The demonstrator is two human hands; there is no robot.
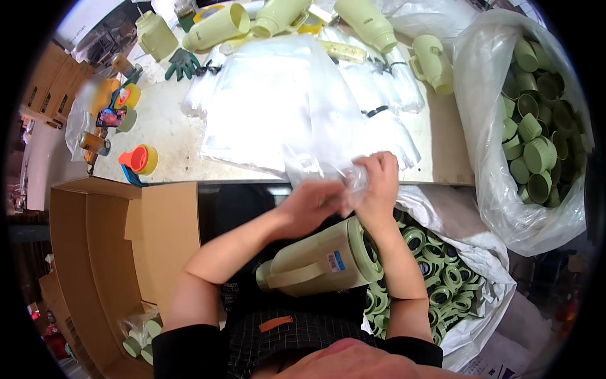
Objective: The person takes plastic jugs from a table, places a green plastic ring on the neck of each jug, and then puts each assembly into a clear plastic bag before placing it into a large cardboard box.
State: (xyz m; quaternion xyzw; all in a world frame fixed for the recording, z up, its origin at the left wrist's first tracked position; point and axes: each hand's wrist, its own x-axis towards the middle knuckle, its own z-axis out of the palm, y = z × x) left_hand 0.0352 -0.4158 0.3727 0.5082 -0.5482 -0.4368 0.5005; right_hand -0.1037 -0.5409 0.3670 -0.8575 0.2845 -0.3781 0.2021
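At the front edge of the table, my right hand [380, 184] pinches the rim of a clear plastic bag [325, 151]. My left hand [314, 206] is beside it at the same rim, its fingers smeared by motion, so its grip is unclear. This bag trails up over a thick stack of clear plastic bags [259, 101]. Across my lap, below both hands, lies a pale green vacuum jug [309, 262] with a side handle and a small blue-and-white label. Its wide ringed end points right, near my right forearm.
An open cardboard box [167, 240] stands at left with wrapped green parts. On the right are a sack of green handled rings [451, 278] and a clear bag of green cups [540, 155]. Jug bodies [218, 28], a dark green glove [183, 64] and a tape dispenser [140, 159] lie on the table.
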